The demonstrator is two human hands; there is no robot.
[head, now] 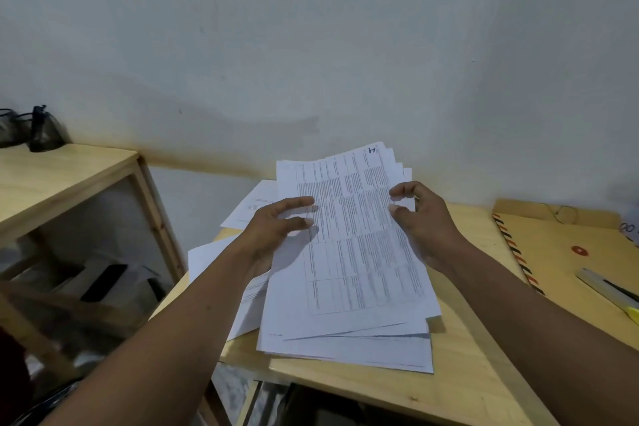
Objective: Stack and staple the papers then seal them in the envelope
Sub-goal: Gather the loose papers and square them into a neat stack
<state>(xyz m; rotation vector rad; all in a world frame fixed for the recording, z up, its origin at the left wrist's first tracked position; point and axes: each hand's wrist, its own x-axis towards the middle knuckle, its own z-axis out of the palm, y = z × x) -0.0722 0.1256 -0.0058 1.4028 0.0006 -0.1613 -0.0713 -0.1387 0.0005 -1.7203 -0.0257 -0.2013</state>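
A loose stack of printed papers (352,273) lies fanned out on the wooden table (460,377), its far end raised toward the wall. My left hand (276,228) holds the stack's left edge, fingers spread over the top sheet. My right hand (422,218) grips the right edge, thumb and fingers curled around the sheets. More white sheets (252,207) lie under and to the left of the stack. A brown envelope (567,252) with a striped border lies at the table's right. A stapler (612,290) lies on the envelope, cut off by the frame edge.
A wooden shelf unit (69,180) stands to the left, with a dark mesh pouch (45,131) on top. The white wall runs close behind the table. A gap separates the shelf unit from the table's left edge.
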